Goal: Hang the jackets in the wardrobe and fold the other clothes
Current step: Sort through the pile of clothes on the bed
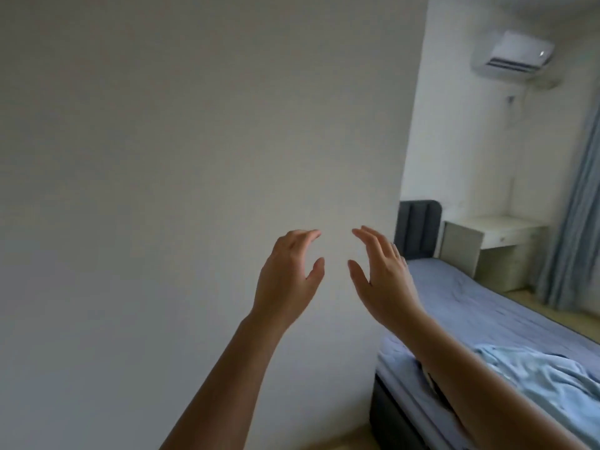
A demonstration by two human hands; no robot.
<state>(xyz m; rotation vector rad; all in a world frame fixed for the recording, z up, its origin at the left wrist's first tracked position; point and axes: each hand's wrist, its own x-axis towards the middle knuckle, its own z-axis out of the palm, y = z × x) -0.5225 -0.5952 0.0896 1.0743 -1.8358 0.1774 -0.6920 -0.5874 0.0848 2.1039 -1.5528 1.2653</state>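
Both hands up in front of a big plain white wall (162,157). Left hand (289,274) and right hand (380,277) sit side by side at mid-frame, palms turned toward each other and a clear gap between them. Fingers (305,237) are loose and slightly bent, thumbs out, gripping nothing. Bare forearms run in from the near edge, and neither hand plainly touches the wall.

Over on the right is the bed (470,303), w/ a blue-grey sheet and a dark frame. A light blue garment (545,375) lies rumpled on the sheet at the near right, partly behind the right forearm. Can't tell if it's a jacket or sth else. A small dark item (431,380) peeks out just under that forearm, too hidden to name.

At the far end of the bed stands a dark padded headboard (417,227). Right of it is a white surface (493,232) against the far wall. An AC unit (513,58) is mounted high on the far right, and a blue curtain (578,222) hangs down the right edge.
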